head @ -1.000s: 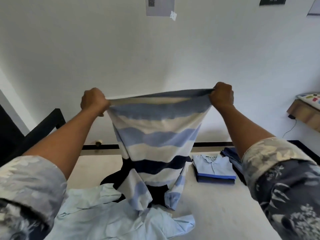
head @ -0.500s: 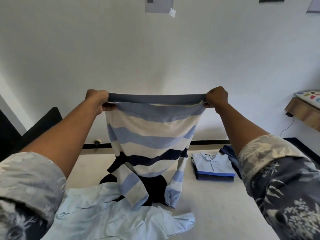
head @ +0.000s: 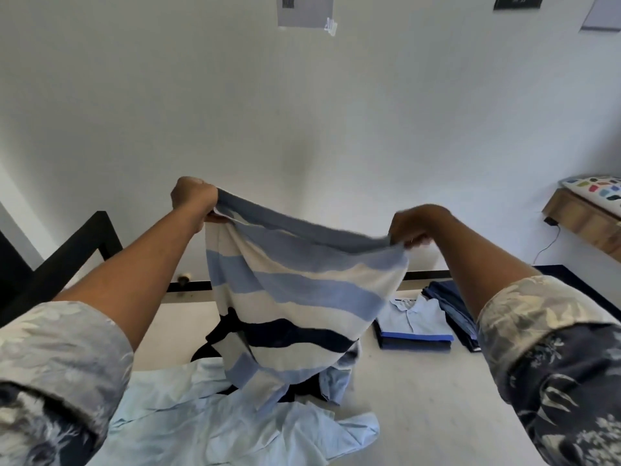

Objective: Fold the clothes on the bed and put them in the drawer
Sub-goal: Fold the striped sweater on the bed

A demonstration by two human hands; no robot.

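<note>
Sweater (head: pixel 295 297): L hand (head: pixel 193 200), R hand (head: pixel 411 225) fist-tight

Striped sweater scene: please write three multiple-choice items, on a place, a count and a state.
1. Where does the folded polo shirt lie?
A. On a stack on the bed, right of the striped sweater
B. On a chair
C. On the floor
2. How many hands grip the striped sweater?
A. None
B. One
C. Two
3. The pale blue shirt near the person is
A. neatly folded
B. crumpled, unfolded
C. on a hanger
Key: 1 A, it tops the stack; 2 C, left hand and right hand each hold its edge; 3 B, it lies spread with creases.
</note>
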